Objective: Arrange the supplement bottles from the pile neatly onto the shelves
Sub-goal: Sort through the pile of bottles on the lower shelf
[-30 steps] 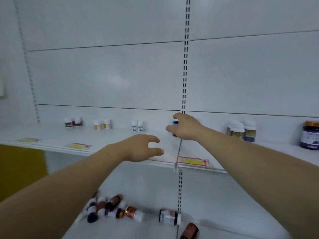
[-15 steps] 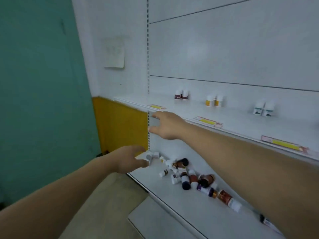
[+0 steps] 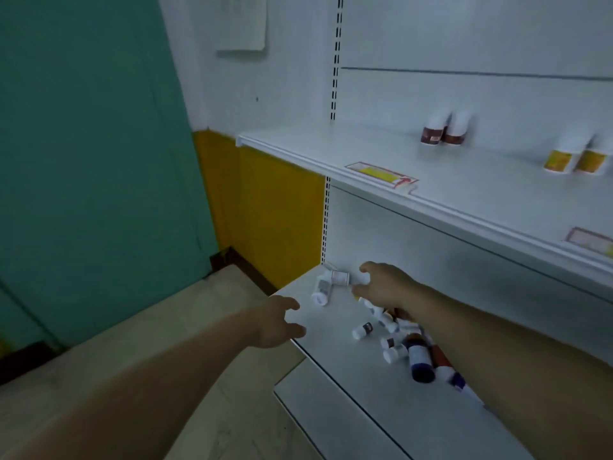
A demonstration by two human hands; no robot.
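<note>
A pile of supplement bottles [image 3: 403,340] lies toppled on the lower shelf [image 3: 365,386], mostly small white ones plus a dark blue-capped bottle [image 3: 419,361]. My right hand [image 3: 386,287] hovers over the pile's far left end, its fingers spread around a small white bottle [image 3: 341,277] without gripping it. My left hand [image 3: 277,322] is open at the shelf's front left corner and holds nothing. On the upper shelf [image 3: 464,197] stand two white bottles with maroon labels [image 3: 442,131] and two with yellow labels [image 3: 574,157].
A teal wall [image 3: 93,144] and a yellow panel [image 3: 265,207] lie to the left of the shelving. Yellow price tags [image 3: 381,174] lie on the upper shelf's front edge. A beige floor [image 3: 166,327] runs below, and a base step [image 3: 331,413] juts out under the lower shelf.
My view swung from the upper shelf down to the lower left. My right hand left the bottle it set on the upper shelf and dropped to the pile; my left hand lowered to the shelf's corner.
</note>
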